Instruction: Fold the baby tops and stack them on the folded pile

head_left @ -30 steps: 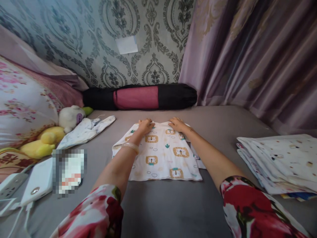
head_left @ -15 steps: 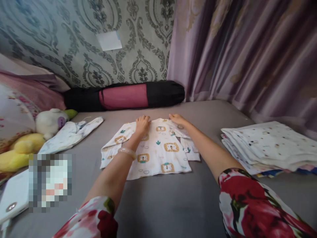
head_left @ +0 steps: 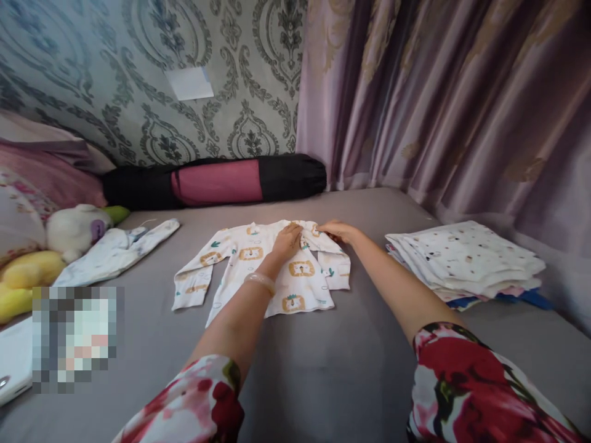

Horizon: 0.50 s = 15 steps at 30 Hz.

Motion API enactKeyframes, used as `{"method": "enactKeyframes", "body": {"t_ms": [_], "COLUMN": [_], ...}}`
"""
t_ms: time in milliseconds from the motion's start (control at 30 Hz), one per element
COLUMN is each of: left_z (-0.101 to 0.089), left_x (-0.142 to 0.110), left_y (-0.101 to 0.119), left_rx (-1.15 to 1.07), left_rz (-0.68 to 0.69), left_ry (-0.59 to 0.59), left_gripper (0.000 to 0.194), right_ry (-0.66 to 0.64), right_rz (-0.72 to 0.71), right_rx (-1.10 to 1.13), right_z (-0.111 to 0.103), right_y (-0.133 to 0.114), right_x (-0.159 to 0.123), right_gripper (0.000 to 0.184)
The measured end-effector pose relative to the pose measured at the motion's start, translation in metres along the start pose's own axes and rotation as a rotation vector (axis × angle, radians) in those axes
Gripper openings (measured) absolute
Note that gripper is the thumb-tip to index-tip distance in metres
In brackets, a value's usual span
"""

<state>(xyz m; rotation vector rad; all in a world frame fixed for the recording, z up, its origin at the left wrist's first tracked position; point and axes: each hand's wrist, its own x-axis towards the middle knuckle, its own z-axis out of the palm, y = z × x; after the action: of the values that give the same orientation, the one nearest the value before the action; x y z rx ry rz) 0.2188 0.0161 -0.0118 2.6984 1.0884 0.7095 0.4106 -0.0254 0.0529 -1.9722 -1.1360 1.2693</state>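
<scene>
A small white long-sleeved shirt (head_left: 252, 271) with orange lion faces and green leaf prints lies spread on the grey sheet, its neckline toward the wall. My left hand (head_left: 289, 240) rests on the upper chest of the shirt just below the collar, palm down, fingers stretched out. A pale bangle circles that wrist. At the shirt's right shoulder my right hand (head_left: 339, 231) has its fingertips closed on the edge of the cloth. Both sleeves slant out and down from the body; the left one is bent.
A stack of folded baby clothes (head_left: 466, 258) sits to the right. On the left are a white printed garment (head_left: 120, 252), plush toys (head_left: 74, 227) and a white device (head_left: 16, 357) beside a blurred-out patch. A black and pink long bag (head_left: 217, 181) lies along the wall.
My left hand has slid right across the shirt, from its left shoulder to near the collar. My right hand stays near the right shoulder. The view has turned slightly right.
</scene>
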Motion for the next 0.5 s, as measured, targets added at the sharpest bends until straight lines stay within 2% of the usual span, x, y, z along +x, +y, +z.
{"method": "enactKeyframes", "body": {"t_ms": [100, 200, 267, 400, 500], "left_z": [-0.004, -0.008, -0.011, -0.015, -0.016], "left_x": [-0.002, -0.003, -0.004, -0.004, -0.004], "left_y": [0.004, 0.012, 0.017, 0.022, 0.023], "left_rx": [0.044, 0.068, 0.075, 0.087, 0.093], "left_rz": [-0.044, -0.109, -0.138, -0.16, -0.158], "left_ry": [-0.052, -0.108, -0.136, -0.169, -0.174], "left_gripper": [0.041, 0.046, 0.048, 0.052, 0.052], "right_ry": [-0.022, -0.154, -0.247, -0.322, -0.249], "right_rz": [0.016, 0.069, 0.1, -0.021, -0.054], "right_rx": [0.115, 0.37, 0.447, 0.319, 0.034], "right_z": [0.003, 0.005, 0.004, -0.009, -0.033], "right_y": [-0.009, -0.016, -0.016, -0.01, -0.011], "right_x": [0.001, 0.001, 0.0, 0.0, 0.001], "right_gripper": [0.016, 0.013, 0.014, 0.014, 0.012]}}
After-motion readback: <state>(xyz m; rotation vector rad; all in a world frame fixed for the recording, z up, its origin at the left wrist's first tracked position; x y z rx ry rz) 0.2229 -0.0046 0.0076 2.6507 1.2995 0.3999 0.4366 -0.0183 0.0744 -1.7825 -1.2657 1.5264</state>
